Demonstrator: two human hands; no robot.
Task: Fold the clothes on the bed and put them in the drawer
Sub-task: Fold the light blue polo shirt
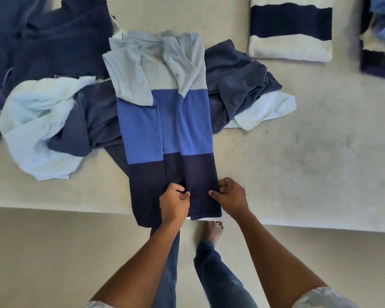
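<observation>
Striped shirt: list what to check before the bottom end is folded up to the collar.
1. Left hand grip on the striped shirt: ok, fingers curled on the navy end.
2. Right hand grip: ok, it pinches the right edge of the same end.
3. Sleeves folded in over the body: ok.
4. Shirt flat on the bare bed: not ok, it lies across loose clothes.
5. Navy end fully on the bed: not ok, it hangs over the near edge.
6. Drawer ready: cannot tell, not in view.
</observation>
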